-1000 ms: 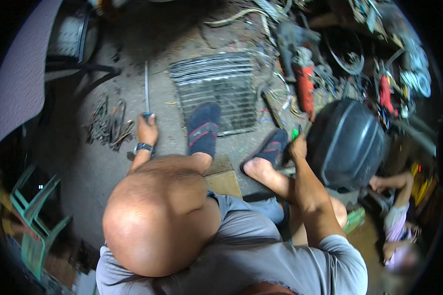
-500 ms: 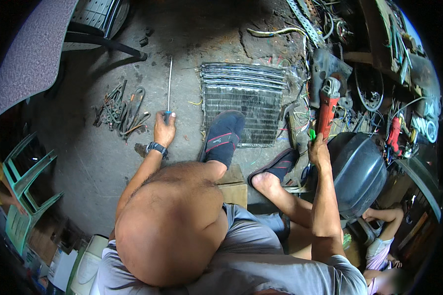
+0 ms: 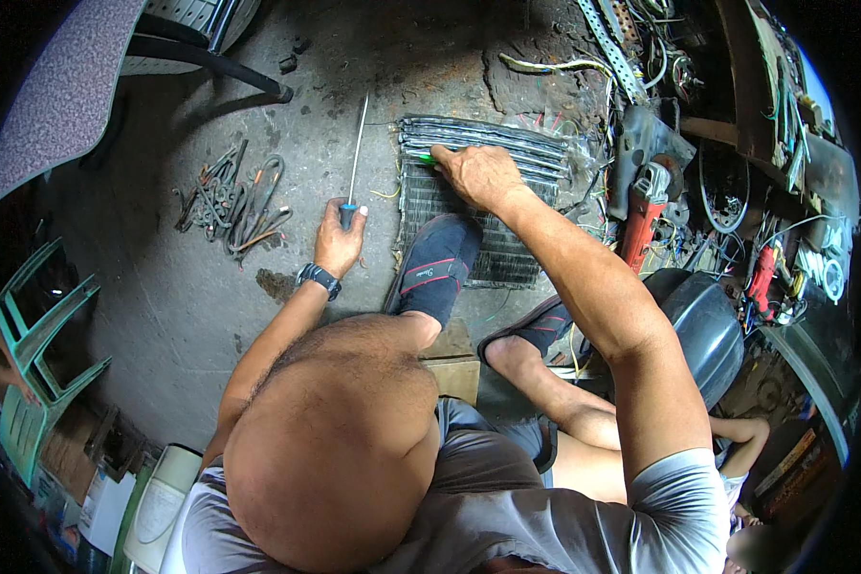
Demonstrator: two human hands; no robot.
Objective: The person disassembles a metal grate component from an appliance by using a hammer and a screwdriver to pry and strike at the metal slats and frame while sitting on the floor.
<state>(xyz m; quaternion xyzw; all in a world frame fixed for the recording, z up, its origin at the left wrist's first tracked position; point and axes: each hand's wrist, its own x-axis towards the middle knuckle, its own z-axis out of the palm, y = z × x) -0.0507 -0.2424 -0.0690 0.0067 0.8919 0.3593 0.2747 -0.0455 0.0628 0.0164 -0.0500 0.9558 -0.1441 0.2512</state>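
My left hand (image 3: 340, 241) is closed round the blue handle of a long, thin-shafted screwdriver (image 3: 359, 153), its tip pointing away from me above the floor. My right hand (image 3: 478, 177) is over the far part of a dark finned panel (image 3: 521, 244), which looks like a radiator core with ribbed metal strips along its far side. Between the fingers of that hand a small bright green thing (image 3: 428, 159) shows; the rest of it is hidden. My sandalled left foot (image 3: 435, 273) overlaps the panel's near left part.
A heap of bent metal rods (image 3: 230, 201) lies on the floor at left. A red angle grinder (image 3: 646, 215) and a black rounded casing (image 3: 703, 330) are at right, among tangled wires. Green chairs (image 3: 43, 325) stand at far left. Another person's leg (image 3: 741, 440) shows at lower right.
My right hand has moved left, from beside the angle grinder to over the finned panel, carrying the green thing. My left hand with the screwdriver has shifted slightly right.
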